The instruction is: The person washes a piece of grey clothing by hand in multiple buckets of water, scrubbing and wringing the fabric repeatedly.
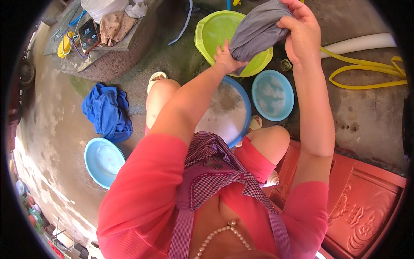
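Note:
A wet-looking grey cloth (pixel 258 30) is stretched between my two hands, above a lime-green basin (pixel 202 42). My right hand (pixel 300 32) pinches its upper end, raised higher than the other. At the lower end, my left hand (pixel 228 58) grips the cloth with some fingers spread; part of that grip is hidden by the fabric. Between my knees stands a large blue-rimmed basin (pixel 247 113) of cloudy, sudsy water, partly covered by my left forearm. Just right of it, a small light-blue basin (pixel 291 103) holds water with patches of foam.
A crumpled blue garment (pixel 108 111) lies on the wet floor at left, beside another light-blue basin (pixel 102 162). A stone slab (pixel 81 66) carries a phone (pixel 88 36) and a brown cloth (pixel 116 26). At right are a yellow hose (pixel 362 85), a white pipe (pixel 359 43) and a red embossed panel (pixel 365 207).

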`<action>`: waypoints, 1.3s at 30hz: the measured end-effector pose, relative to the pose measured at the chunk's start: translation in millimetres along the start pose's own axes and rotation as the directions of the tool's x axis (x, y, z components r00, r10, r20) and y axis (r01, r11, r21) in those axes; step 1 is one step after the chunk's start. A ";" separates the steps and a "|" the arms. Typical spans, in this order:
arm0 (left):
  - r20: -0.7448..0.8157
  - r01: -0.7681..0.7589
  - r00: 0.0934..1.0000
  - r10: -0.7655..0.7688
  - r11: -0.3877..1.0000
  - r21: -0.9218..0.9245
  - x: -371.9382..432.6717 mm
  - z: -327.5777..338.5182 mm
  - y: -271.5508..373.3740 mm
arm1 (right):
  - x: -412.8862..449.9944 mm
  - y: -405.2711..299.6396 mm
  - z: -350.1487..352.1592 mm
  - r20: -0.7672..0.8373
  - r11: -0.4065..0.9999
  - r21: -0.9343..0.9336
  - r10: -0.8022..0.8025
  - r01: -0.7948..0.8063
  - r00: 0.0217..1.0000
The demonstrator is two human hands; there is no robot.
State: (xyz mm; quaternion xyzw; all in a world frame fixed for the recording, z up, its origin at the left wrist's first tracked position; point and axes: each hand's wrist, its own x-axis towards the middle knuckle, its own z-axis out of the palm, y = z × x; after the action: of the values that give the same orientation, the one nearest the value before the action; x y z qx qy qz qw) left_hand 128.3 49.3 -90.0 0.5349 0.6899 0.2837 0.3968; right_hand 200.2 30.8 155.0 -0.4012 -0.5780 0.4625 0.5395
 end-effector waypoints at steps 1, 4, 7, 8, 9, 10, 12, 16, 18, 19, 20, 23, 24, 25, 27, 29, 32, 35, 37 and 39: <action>-0.078 0.071 0.993 -0.089 0.976 -0.206 6.0 2.9 -4.9 | -9.8 -9.0 8.1 -0.039 0.998 0.055 -0.013 0.015 0.999; -0.215 -0.178 0.974 0.076 0.845 -0.505 36.1 -0.4 -17.8 | -24.6 1.3 -10.2 -0.053 0.985 0.142 -0.094 0.101 0.994; -0.200 -0.123 0.974 -0.103 0.503 -0.856 36.8 -15.6 18.6 | -30.1 30.6 -60.5 -0.102 0.964 0.201 -0.156 0.174 0.983; -0.146 -0.105 0.974 -0.175 0.220 -0.970 47.4 -22.5 18.6 | -27.4 50.0 -74.7 -0.199 0.935 0.331 -0.064 0.128 0.978; -0.070 -0.090 0.973 -0.220 -0.085 -0.992 59.1 -29.1 20.4 | -24.5 72.7 -87.3 -0.282 0.883 0.458 0.038 0.099 0.959; 0.007 -0.023 0.975 -0.221 -0.129 -0.991 69.5 -33.6 21.2 | -21.3 103.7 -98.7 -0.273 0.779 0.625 0.176 0.036 0.946; 0.090 0.053 0.982 -0.167 -0.217 -0.975 63.9 -33.5 40.4 | -30.3 171.0 -111.3 -0.224 0.596 0.801 0.391 -0.060 0.893; 0.234 0.246 0.969 0.075 -0.349 -0.904 28.0 -42.4 75.2 | -45.0 232.5 -58.1 -0.097 0.608 0.768 0.422 -0.202 0.901; 0.219 0.236 0.972 0.088 -0.323 -0.917 16.7 -35.7 79.4 | -40.9 214.3 -42.8 0.125 0.398 0.857 0.455 -0.327 0.882; 0.203 0.228 0.973 0.113 -0.310 -0.923 14.0 -33.6 81.7 | -35.9 210.7 -42.8 0.125 0.388 0.864 0.451 -0.320 0.884; 0.245 0.277 0.960 0.138 -0.319 -0.906 12.9 -33.8 82.6 | -29.8 209.1 -45.4 0.115 0.396 0.880 0.359 -0.262 0.926; 0.268 0.321 0.941 0.205 -0.301 -0.898 11.1 -25.1 77.1 | -16.3 200.8 -52.7 0.035 0.399 0.908 0.227 -0.125 0.973; 0.269 0.322 0.941 0.205 -0.298 -0.899 14.4 -24.7 75.4 | -10.3 201.1 -58.4 -0.038 0.417 0.908 0.190 -0.045 0.981; 0.273 0.308 0.942 0.196 -0.185 -0.933 19.5 -26.9 73.2 | -4.6 202.4 -64.3 -0.111 0.431 0.902 0.152 0.035 0.982; 0.274 0.289 0.944 0.183 -0.065 -0.955 27.2 -36.2 67.7 | 8.1 208.7 -75.0 -0.163 0.444 0.893 0.164 0.075 0.973; 0.230 0.146 0.973 -0.001 0.775 -0.615 32.3 -52.4 60.6 | 11.7 212.7 -91.3 -0.225 0.462 0.879 0.182 0.119 0.957; 0.516 0.081 0.850 0.104 0.943 -0.323 48.1 -79.0 22.6 | 17.8 201.4 -109.0 -0.316 0.547 0.815 0.143 0.191 0.938; 0.669 0.238 0.733 0.127 0.872 -0.427 34.9 -77.5 23.1 | 25.5 190.8 -114.6 -0.332 0.603 0.776 0.141 0.185 0.933; 0.686 0.670 0.717 -0.121 0.390 -0.631 22.5 -73.1 49.1 | 25.8 180.3 -104.8 -0.292 0.609 0.779 0.145 0.147 0.945; 0.711 0.669 0.700 0.067 0.288 -0.685 30.4 -66.7 48.2 | 24.1 174.1 -92.7 -0.251 0.619 0.778 0.148 0.108 0.957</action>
State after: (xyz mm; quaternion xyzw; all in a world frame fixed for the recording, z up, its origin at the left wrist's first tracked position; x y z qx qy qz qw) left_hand 92.7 93.6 -23.1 0.1209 0.3260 0.3369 0.8750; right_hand 284.0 107.0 -8.3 -0.1952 -0.2275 0.6099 0.7336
